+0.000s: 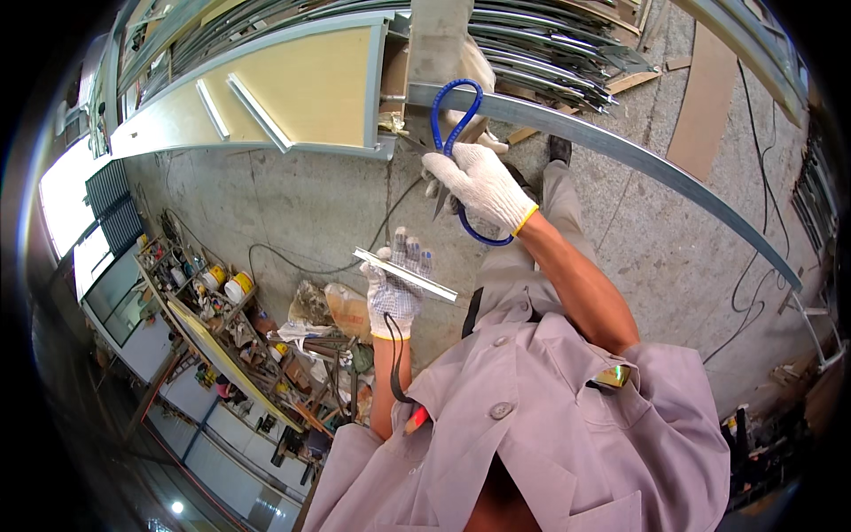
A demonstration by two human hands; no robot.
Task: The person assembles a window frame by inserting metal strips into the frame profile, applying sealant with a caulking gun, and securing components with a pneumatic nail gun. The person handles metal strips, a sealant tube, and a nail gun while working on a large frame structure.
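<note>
My left hand (pixel 399 288), in a white knit glove with bluish dots, is palm up with its fingers stretched upward. A short whitish channel strip (pixel 417 280) lies across the palm, held at the thumb. A black cord loops at that wrist. Farther up and to the right, my right hand (pixel 487 184), in a white glove with a yellow cuff, is closed around scissors (pixel 457 87) with big blue loop handles. One loop stands above the fist, the other hangs below. Part of a blade shows beside the fingers; the rest is hidden by the glove.
A cream panel (pixel 310 80) with a metal frame carries two white strips (pixel 257 111). A long metal bar (pixel 620 142) curves across the right. Behind lie stacked metal profiles (pixel 541 53). A black cable (pixel 310 269) crosses the concrete floor; a cluttered rack (pixel 257 310) stands left.
</note>
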